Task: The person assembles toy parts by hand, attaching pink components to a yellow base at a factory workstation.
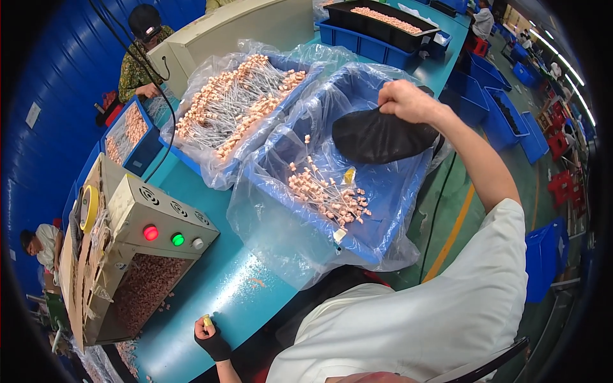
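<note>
My right hand is closed on the edge of a black cloth, which hangs over the far part of a plastic-lined blue bin. Below the cloth, a loose pile of thin metal pins with pinkish heads lies in this bin, beside a small yellow piece. My left hand is by the near edge of the teal table, in a black fingerless wrist wrap, with yellow covering on one finger. Its fingers are curled; whether they hold anything is hidden.
A second lined bin full of pink-headed pins stands to the left. A beige machine with red and green lights sits on the teal table. Black trays stand at the back. Another person works at far left.
</note>
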Action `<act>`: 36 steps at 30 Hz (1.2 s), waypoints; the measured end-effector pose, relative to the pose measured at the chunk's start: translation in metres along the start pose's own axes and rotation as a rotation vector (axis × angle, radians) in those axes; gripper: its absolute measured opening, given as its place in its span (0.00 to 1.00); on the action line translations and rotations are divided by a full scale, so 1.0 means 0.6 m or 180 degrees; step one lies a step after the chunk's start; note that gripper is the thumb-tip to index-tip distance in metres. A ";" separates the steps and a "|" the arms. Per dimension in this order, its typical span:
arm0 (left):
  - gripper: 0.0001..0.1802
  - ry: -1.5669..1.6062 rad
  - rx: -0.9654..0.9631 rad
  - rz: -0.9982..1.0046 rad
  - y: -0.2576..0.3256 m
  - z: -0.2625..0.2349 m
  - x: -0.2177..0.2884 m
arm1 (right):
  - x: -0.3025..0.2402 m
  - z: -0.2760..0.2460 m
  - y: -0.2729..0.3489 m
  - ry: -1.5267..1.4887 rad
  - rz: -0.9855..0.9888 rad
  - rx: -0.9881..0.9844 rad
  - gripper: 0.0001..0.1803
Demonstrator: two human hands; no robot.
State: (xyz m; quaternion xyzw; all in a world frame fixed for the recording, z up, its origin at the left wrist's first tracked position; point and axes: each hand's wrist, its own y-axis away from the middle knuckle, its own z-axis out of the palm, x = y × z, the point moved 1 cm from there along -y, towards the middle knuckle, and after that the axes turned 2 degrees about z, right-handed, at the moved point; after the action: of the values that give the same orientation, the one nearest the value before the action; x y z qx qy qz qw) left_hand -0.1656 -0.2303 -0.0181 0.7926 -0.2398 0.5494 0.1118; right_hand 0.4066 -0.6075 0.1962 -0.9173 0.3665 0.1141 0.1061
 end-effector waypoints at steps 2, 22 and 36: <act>0.08 -0.0002 -0.0003 -0.0034 0.000 0.000 0.004 | 0.014 -0.020 -0.005 0.0088 -0.0092 0.0162 0.08; 0.10 -0.0230 0.0026 -0.0080 -0.004 0.009 0.019 | 0.160 -0.024 0.017 0.0604 0.0014 0.0637 0.06; 0.35 0.4371 -0.0239 -0.1779 -0.089 0.055 0.106 | 0.272 -0.015 0.001 0.0320 0.0586 -0.0173 0.13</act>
State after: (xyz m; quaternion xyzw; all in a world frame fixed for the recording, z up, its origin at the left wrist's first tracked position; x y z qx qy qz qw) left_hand -0.0940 -0.2152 0.0332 0.2977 0.0762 0.8638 0.3992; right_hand 0.5227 -0.7163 0.1581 -0.8868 0.4509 0.0871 0.0518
